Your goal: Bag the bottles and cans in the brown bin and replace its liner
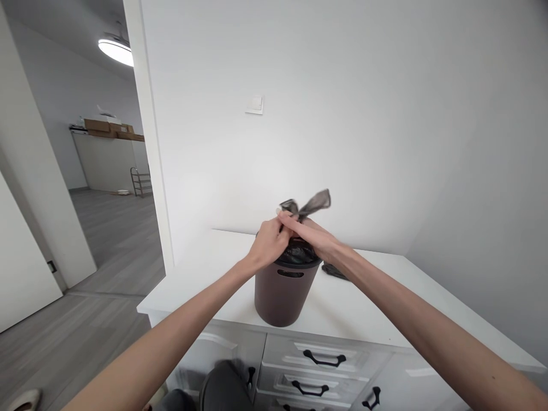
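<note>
A dark brown trash can (282,297) with a slot handle stands upright on the white cabinet top. Inside it is a black trash bag (299,253), its upper part gathered above the rim. My left hand (269,242) is closed on the gathered bag from the left. Crossing over from the right, my right hand (306,228) also grips the bag, its fingers close against the left hand's. Two loose ends of the bag stick up above the hands, one pointing to the right. The exact grip of the fingertips is partly hidden.
Behind my right forearm, a black bundle (335,272) lies on the white cabinet (231,291). Drawers with black handles (324,358) face me below. A wall with a light switch (255,104) rises behind. On the left, a doorway opens to another room with cardboard boxes (107,127).
</note>
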Motion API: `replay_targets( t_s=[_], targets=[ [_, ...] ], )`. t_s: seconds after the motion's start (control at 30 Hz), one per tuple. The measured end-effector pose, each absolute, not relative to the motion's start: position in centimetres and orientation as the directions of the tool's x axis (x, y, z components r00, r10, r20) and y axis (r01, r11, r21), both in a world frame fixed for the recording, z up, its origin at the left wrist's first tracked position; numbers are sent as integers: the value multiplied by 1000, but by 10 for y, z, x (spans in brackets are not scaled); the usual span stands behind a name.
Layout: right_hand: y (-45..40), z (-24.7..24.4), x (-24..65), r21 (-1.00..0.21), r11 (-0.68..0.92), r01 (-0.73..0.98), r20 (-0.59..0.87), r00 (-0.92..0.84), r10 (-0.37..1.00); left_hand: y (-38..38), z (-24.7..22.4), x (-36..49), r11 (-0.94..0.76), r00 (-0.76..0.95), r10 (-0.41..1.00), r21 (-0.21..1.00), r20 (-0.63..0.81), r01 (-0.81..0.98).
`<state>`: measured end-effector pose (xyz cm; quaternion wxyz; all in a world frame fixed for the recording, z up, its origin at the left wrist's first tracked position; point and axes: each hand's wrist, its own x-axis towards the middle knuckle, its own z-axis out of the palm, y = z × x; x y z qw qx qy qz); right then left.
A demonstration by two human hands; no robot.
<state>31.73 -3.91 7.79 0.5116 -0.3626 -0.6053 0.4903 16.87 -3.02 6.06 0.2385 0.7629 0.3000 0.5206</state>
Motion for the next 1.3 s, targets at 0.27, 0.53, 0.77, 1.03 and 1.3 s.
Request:
replay_targets(
  t_s=[0.27, 0.53, 0.77, 1.03, 1.3],
  targets=[
    [-35, 78, 315, -975, 204, -94, 202, 25, 979, -31, 51, 166, -737, 386, 676, 574, 627, 357],
    [-56, 92, 333, -943, 310, 121, 268, -276, 923, -21, 54, 148, -665, 474, 723, 692, 503, 280],
    [-59, 90, 366, -553, 696, 458, 444, -545, 711, -23, 61, 145, -512, 410, 817, 837, 405, 193],
    [-29, 58, 367, -219, 753, 620, 809, -317, 495, -43, 63, 146, -588, 414, 781, 774, 468, 234],
    [-20, 48, 345, -33, 738, 674, 967, -166, 195, -39, 73, 152, -470, 392, 846, 853, 363, 226]
  ],
)
